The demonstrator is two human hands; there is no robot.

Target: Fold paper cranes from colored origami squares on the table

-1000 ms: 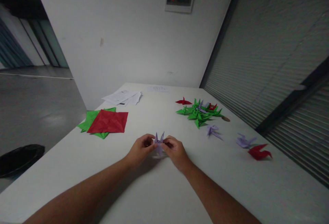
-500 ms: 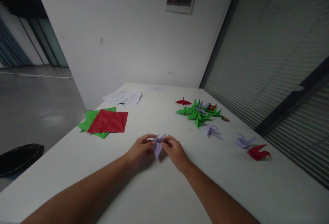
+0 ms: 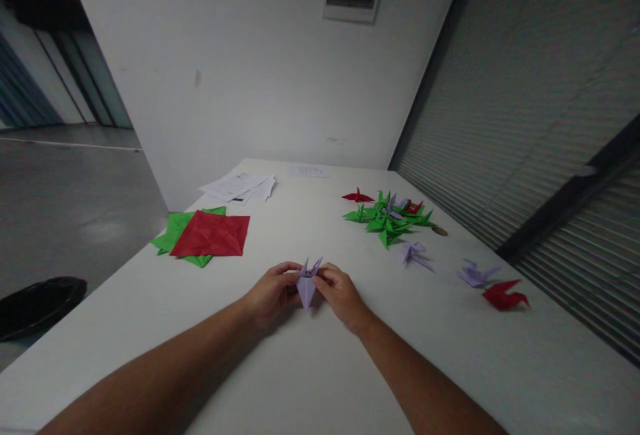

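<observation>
A light purple origami crane (image 3: 306, 291), partly folded, is held between both hands over the white table (image 3: 310, 382). Two narrow points rise from its top, and a broad flap tapers down toward me. My left hand (image 3: 273, 294) pinches its left side between thumb and fingers. On the right side, the thumb and fingers of my right hand (image 3: 343, 295) are closed on the paper near the base of the points. Some of the fingertips are hidden behind the paper.
A heap of green paper cranes (image 3: 387, 222) lies at the back right. Nearer are purple cranes (image 3: 414, 254) and a red crane (image 3: 505, 296). Red paper (image 3: 213, 235) overlaps green sheets at left, before printed papers (image 3: 237, 187). A black-lined bin (image 3: 43, 305) stands beyond the left edge.
The purple paper has turned slightly, so its two upper points stand straighter and its front flap faces me more fully. Both hands keep their grip in nearly the same place.
</observation>
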